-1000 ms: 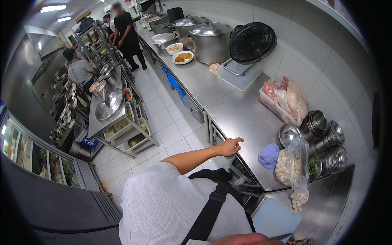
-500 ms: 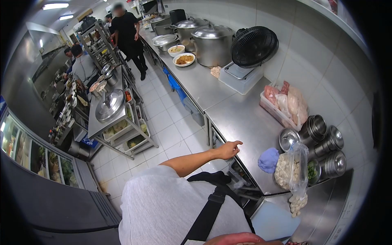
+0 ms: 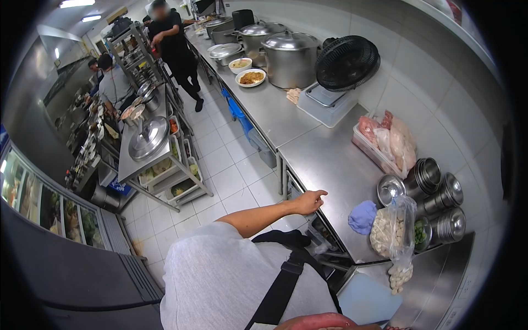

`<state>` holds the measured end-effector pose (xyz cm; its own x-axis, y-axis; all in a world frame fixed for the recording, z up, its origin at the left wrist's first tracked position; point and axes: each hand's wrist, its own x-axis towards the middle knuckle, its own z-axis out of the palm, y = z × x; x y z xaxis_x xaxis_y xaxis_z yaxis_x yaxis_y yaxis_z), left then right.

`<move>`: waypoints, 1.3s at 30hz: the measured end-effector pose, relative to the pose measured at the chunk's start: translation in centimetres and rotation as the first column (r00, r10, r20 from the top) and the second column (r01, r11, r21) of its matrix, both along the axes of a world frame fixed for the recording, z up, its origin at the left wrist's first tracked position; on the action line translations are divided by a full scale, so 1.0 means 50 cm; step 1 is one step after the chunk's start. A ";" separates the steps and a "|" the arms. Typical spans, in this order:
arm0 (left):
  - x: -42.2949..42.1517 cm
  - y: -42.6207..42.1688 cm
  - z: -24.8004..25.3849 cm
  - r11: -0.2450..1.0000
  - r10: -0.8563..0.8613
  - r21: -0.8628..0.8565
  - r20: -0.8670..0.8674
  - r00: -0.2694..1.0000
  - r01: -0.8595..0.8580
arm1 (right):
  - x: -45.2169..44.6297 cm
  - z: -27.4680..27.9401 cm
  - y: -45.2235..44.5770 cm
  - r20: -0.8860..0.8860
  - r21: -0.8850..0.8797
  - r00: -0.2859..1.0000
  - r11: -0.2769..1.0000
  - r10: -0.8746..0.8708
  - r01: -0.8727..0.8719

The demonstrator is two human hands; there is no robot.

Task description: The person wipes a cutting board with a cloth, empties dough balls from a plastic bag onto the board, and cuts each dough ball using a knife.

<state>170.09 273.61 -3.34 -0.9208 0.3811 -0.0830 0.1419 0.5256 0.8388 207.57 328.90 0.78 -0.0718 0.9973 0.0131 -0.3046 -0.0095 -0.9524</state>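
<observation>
My left hand [image 3: 309, 203] hangs over the front edge of the steel counter [image 3: 324, 159], with its index finger stretched out and nothing in it. I cannot tell whether it touches the metal. A crumpled purple-blue cloth or bag [image 3: 362, 218] lies nearest to it. Beyond that is a clear plastic bag [image 3: 404, 220] beside pale peeled cloves that look like garlic [image 3: 381, 234], with more loose cloves [image 3: 400, 278] near a light blue cutting board [image 3: 368, 297]. My right hand is out of view.
Steel bowls [image 3: 391, 190] and a tub of raw meat [image 3: 379, 146] stand toward the wall. Farther along are a black fan [image 3: 347, 63], lidded pots [image 3: 290, 60] and a plate of food [image 3: 251, 78]. A co-worker in black [image 3: 173, 44] stands in the tiled aisle [image 3: 220, 165].
The co-worker in black has shifted in the aisle and now has a forearm bent across the body. My left hand stays almost where it was; the view has shifted slightly.
</observation>
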 end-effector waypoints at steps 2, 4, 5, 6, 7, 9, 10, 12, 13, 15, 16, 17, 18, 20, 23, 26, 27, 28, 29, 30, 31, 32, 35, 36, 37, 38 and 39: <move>0.001 0.001 0.004 1.000 -0.001 0.003 0.000 1.000 0.001 | -0.003 -0.003 0.003 0.001 -0.005 1.000 1.000 0.000 0.000; 0.001 0.003 0.006 1.000 -0.008 0.011 -0.004 1.000 0.008 | -0.003 -0.006 0.008 0.006 -0.010 1.000 1.000 0.006 -0.006; 0.000 0.003 0.008 1.000 -0.012 0.014 -0.007 1.000 0.012 | -0.003 -0.006 0.010 0.007 -0.012 1.000 1.000 0.007 -0.007; -0.001 0.004 0.011 1.000 -0.013 0.013 -0.007 1.000 0.013 | -0.003 -0.008 0.010 0.008 -0.013 1.000 1.000 0.007 -0.007; -0.001 0.006 0.015 1.000 -0.014 0.013 -0.007 1.000 0.014 | -0.003 -0.008 0.012 0.008 -0.015 1.000 1.000 0.009 -0.009; -0.002 0.011 0.007 1.000 -0.020 0.019 -0.033 0.999 0.021 | -0.003 -0.009 0.013 0.017 -0.018 1.000 1.000 0.014 -0.013; -0.003 0.015 -0.004 0.999 -0.024 0.025 -0.060 0.998 0.025 | -0.005 -0.011 0.013 0.020 -0.019 1.000 1.000 0.012 -0.012; -0.006 0.023 -0.009 0.998 -0.039 0.047 -0.065 0.997 0.042 | -0.002 -0.012 0.015 0.024 -0.025 1.000 1.000 0.015 -0.015; -0.008 0.028 -0.005 0.996 -0.051 0.064 -0.042 0.998 0.054 | -0.002 -0.015 0.016 0.030 -0.027 0.999 1.000 0.017 -0.016; -0.004 0.043 0.014 0.993 -0.077 0.095 0.009 0.997 0.075 | 0.002 -0.018 0.022 0.043 -0.029 0.999 0.999 0.021 -0.020; 0.001 0.053 0.037 0.990 -0.089 0.110 0.036 0.995 0.084 | 0.003 -0.018 0.021 0.049 -0.033 0.999 0.999 0.024 -0.022; 0.003 0.063 0.051 0.988 -0.101 0.126 0.063 0.993 0.093 | 0.005 -0.021 0.023 0.054 -0.035 0.998 0.999 0.026 -0.024; 0.001 0.075 0.052 0.983 -0.122 0.148 0.059 0.991 0.112 | 0.009 -0.021 0.024 0.060 -0.036 0.998 0.999 0.026 -0.024; -0.007 0.109 0.050 0.969 -0.167 0.191 0.052 0.985 0.154 | 0.018 -0.024 0.026 0.078 -0.039 0.997 0.999 0.029 -0.026; -0.006 0.165 0.079 0.950 -0.245 0.197 0.001 0.969 0.240 | 0.036 -0.026 0.031 0.114 -0.065 0.992 0.997 0.049 -0.042; -0.015 0.203 0.055 0.930 -0.283 0.207 -0.120 0.952 0.302 | 0.019 -0.031 0.062 0.145 -0.164 0.973 0.974 0.178 -0.153; -0.011 0.238 0.058 0.907 -0.343 0.201 -0.159 0.926 0.370 | 0.013 -0.020 0.034 0.154 -0.114 0.959 0.969 0.236 -0.220; -0.007 0.258 0.043 0.877 -0.376 0.273 -0.118 0.919 0.394 | 0.041 -0.004 0.004 0.210 -0.204 0.955 0.965 0.211 -0.168; -0.022 0.264 0.060 0.838 -0.461 0.254 -0.144 0.876 0.483 | -0.011 0.068 -0.090 0.177 -0.177 0.961 0.968 0.212 -0.181; -0.022 0.280 0.048 0.811 -0.507 0.254 -0.144 0.850 0.527 | -0.039 0.131 -0.175 0.230 -0.107 0.966 0.989 0.120 -0.097; -0.022 0.300 0.033 0.781 -0.553 0.255 -0.144 0.821 0.570 | -0.054 0.156 -0.215 0.256 -0.082 0.964 0.995 0.071 -0.051; -0.008 0.328 0.084 0.812 -0.519 0.334 0.036 0.854 0.479 | -0.065 0.179 -0.254 0.281 -0.057 0.960 0.998 0.021 -0.005; -0.014 0.426 0.049 0.761 -0.542 0.375 -0.078 0.837 0.529 | -0.018 0.122 -0.295 0.248 -0.009 0.958 0.989 0.144 -0.146; 0.010 0.449 0.069 0.754 -0.582 0.317 -0.082 0.809 0.575 | 0.009 0.102 -0.328 0.285 0.005 0.944 0.984 0.167 -0.176; 0.018 0.490 0.101 0.750 -0.606 0.260 -0.095 0.789 0.608 | 0.019 0.107 -0.357 0.416 -0.021 0.893 0.984 0.171 -0.178; 0.022 0.520 0.120 0.752 -0.620 0.199 -0.109 0.777 0.628 | 0.040 0.080 -0.378 0.541 -0.059 0.827 0.988 0.155 -0.146; 0.034 0.553 0.120 0.680 -0.700 0.188 -0.121 0.703 0.709 | 0.060 0.054 -0.407 0.642 -0.022 0.762 0.995 0.086 -0.093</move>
<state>171.77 301.26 2.68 -0.3733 0.9221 0.1020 0.4313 0.0751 0.8991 210.57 308.54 3.51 -0.1560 0.9860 -0.0584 0.3788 0.0051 -0.9254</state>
